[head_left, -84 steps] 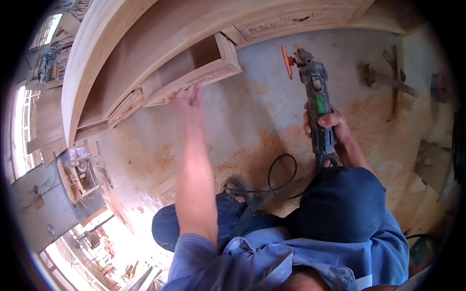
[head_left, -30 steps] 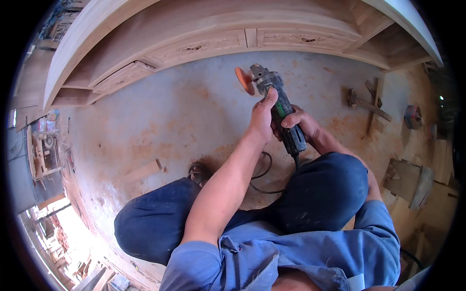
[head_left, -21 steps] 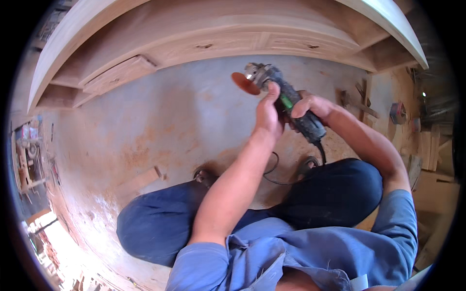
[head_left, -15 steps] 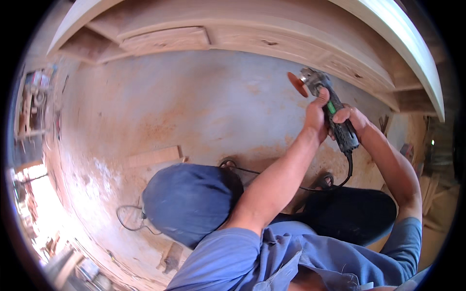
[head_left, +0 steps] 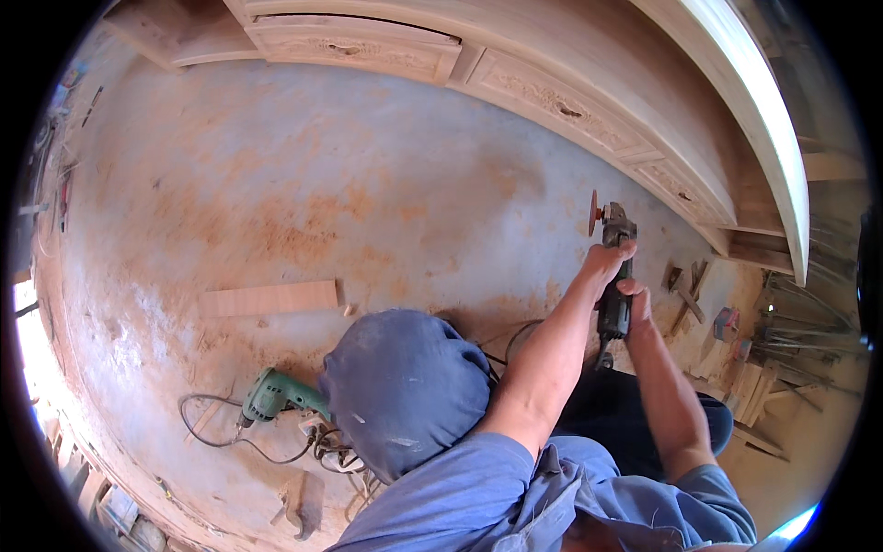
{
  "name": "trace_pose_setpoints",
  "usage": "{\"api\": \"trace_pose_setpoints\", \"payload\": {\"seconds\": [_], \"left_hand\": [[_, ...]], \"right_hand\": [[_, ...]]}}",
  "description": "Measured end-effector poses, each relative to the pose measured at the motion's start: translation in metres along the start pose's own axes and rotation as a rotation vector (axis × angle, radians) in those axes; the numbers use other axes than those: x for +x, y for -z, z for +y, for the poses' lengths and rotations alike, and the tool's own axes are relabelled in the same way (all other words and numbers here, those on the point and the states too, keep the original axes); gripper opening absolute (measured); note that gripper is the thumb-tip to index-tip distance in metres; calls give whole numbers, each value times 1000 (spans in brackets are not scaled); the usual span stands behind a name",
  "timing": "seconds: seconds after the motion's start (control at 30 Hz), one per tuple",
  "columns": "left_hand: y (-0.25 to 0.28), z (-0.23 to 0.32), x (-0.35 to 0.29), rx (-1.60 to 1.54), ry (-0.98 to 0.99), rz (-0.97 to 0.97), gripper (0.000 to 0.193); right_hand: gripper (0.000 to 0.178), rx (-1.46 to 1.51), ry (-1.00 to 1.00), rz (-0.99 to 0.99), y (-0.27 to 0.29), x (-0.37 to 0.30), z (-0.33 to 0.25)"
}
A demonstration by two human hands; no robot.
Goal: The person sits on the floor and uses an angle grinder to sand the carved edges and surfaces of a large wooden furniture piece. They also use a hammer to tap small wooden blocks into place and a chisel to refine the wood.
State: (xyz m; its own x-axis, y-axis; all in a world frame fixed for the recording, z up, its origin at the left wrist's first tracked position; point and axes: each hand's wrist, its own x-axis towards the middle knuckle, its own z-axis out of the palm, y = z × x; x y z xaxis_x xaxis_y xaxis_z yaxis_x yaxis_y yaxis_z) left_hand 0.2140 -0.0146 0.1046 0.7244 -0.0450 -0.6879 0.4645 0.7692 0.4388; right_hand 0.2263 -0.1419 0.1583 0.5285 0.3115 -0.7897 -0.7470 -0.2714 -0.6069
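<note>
Both my hands are closed round the dark body of an angle grinder point(head_left: 614, 315), held above the floor in front of my knees. My left hand point(head_left: 607, 261) grips it near the metal head. Lower on the body, my right hand point(head_left: 636, 302) wraps it from the right side. A reddish-brown disc point(head_left: 593, 213) sits on the grinder's left side, seen nearly edge-on. The disc is apart from the wooden cabinet point(head_left: 552, 109), whose carved drawer fronts run along the far side.
A green power drill point(head_left: 269, 396) with a cord lies left of my knee point(head_left: 405, 391). Beyond it rests a flat wooden board point(head_left: 269, 299). Wood scraps point(head_left: 690, 293) lie at the right, near the cabinet's end. Brown dust marks the grey floor point(head_left: 395, 166).
My hands have drawn the grinder nearer to me, and its disc has turned more edge-on. The view has shifted, bringing the green drill into sight. Both hands keep their grip.
</note>
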Motion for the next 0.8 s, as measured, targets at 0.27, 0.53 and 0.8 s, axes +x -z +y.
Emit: {"api": "trace_pose_setpoints", "payload": {"seconds": [0.27,0.53,0.8], "left_hand": [[29,-9,23,466,-85,-14,64],[81,41,33,433,-354,180,23],[117,199,50,-279,-579,180,58]], "right_hand": [[50,558,235,-118,-28,28,67],[65,986,400,-410,-17,77,87],[62,1345,493,-527,-8,121,128]]}}
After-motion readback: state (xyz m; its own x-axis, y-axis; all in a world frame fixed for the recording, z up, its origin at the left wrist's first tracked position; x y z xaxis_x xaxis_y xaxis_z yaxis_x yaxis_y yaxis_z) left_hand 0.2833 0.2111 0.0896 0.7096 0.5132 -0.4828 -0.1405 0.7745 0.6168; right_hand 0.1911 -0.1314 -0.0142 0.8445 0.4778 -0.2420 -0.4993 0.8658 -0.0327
